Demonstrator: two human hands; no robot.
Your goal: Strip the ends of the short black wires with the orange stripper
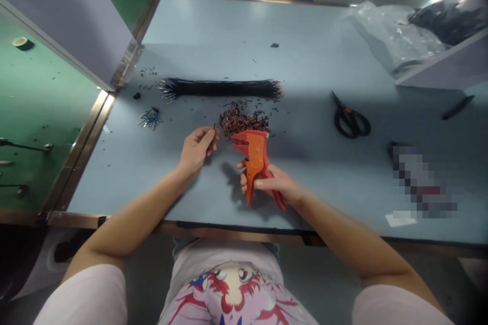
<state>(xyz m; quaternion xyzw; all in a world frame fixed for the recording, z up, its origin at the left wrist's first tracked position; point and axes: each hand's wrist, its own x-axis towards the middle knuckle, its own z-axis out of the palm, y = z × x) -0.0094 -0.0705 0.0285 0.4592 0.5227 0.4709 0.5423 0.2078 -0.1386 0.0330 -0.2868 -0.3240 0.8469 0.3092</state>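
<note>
Between the thumb and finger of my left hand is a short piece of black wire, its tip pointing up. My right hand is wrapped round the handles of a red and orange wire stripper, whose jaws face left. Nothing visible sits in those jaws. Just beyond both hands lies a heap of short black wire pieces with coppery ends. Behind the heap a long bundle of black wires stretches sideways, with blue and metal ends at its left.
A small cluster of blue-ended terminals lies left of the heap. To the right are black scissors, a dark pen-like object, a blurred-out item and a white slip. Clear plastic bags lie at the back right. A panel stands left.
</note>
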